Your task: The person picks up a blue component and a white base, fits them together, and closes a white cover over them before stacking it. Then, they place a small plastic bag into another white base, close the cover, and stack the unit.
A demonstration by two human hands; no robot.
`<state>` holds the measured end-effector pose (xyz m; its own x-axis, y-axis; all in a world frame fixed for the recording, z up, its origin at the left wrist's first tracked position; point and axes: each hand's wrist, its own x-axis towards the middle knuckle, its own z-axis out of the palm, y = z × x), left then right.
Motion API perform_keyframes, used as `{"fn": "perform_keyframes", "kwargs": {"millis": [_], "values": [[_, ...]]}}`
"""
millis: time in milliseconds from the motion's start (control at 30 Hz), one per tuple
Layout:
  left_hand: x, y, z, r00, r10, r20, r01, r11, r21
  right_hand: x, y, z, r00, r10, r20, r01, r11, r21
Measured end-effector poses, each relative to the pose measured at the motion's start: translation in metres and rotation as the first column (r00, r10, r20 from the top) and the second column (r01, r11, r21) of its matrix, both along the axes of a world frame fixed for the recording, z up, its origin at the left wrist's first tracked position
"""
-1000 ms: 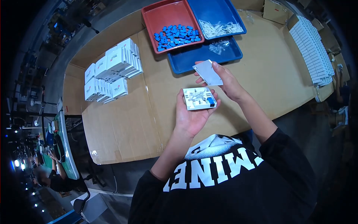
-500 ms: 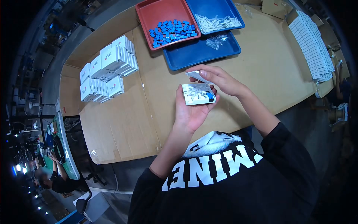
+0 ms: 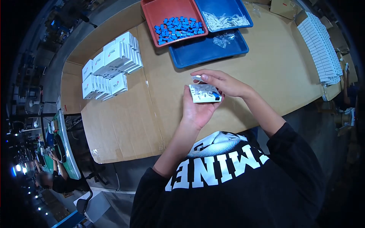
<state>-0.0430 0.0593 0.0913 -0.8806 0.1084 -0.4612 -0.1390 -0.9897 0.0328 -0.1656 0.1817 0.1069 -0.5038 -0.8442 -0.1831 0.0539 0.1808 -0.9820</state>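
Observation:
My left hand (image 3: 197,115), palm up, cradles a small white box (image 3: 195,99) from below with its fingers around the sides. Inside the box lie white pieces and a blue piece (image 3: 216,95) in the near right corner. Over the far side of the box, my right hand (image 3: 224,81) pinches the raised white lid (image 3: 197,78) between thumb and fingers. Part of the lid is hidden by those fingers.
A red tray (image 3: 151,22) of blue parts stands beyond my hands. Beside it are a blue tray (image 3: 249,19) of white sticks and a blue tray (image 3: 182,60) with clear pieces. White boxes (image 3: 114,57) are stacked left; more white packs (image 3: 319,49) line the right. A co-worker (image 3: 62,182) sits far left.
The lid looks tipped lower and flatter over the box, and my right hand has shifted slightly with it. The whole view has moved a little.

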Motion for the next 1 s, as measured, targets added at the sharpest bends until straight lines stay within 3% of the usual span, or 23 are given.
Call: {"fn": "perform_keyframes", "kwargs": {"millis": [133,300,433,567,700,733,800,933,1000], "values": [[-0.001,-0.001,-0.009,1.0,0.0,0.022,0.0,1.0,-0.018,-0.002,0.001,-0.005,0.997,0.07,-0.011,-0.07,0.995,0.067],[-0.003,-0.006,-0.026,0.999,-0.043,-0.02,0.042,0.998,-0.037,-0.012,0.001,-0.015,0.969,0.171,0.177,-0.179,0.984,0.027],[-0.004,-0.006,-0.03,0.997,-0.078,-0.012,0.078,0.997,-0.025,-0.014,-0.001,-0.014,0.965,0.172,0.199,-0.183,0.982,0.042],[-0.007,-0.001,-0.02,0.99,-0.044,0.133,0.056,0.995,-0.084,-0.005,-0.009,-0.015,0.99,0.129,0.052,-0.135,0.983,0.125],[-0.008,-0.003,-0.033,0.997,-0.029,0.068,0.033,0.997,-0.072,-0.001,-0.018,-0.036,0.99,0.075,-0.117,-0.066,0.995,0.077],[-0.008,-0.003,-0.029,0.996,-0.014,0.091,0.023,0.995,-0.095,-0.002,-0.018,-0.04,0.99,0.076,-0.116,-0.067,0.995,0.077],[-0.007,-0.006,-0.027,0.993,0.007,0.116,0.006,0.993,-0.119,-0.005,-0.021,-0.044,0.997,-0.058,0.046,0.058,0.998,0.0],[-0.008,-0.013,-0.031,0.998,-0.008,0.069,0.014,0.996,-0.085,-0.004,-0.019,-0.037,0.999,-0.007,0.054,0.007,1.0,0.013],[-0.007,-0.014,-0.034,0.998,-0.02,0.056,0.025,0.996,-0.086,-0.002,-0.018,-0.032,0.988,0.082,-0.129,-0.08,0.997,0.017]]}}
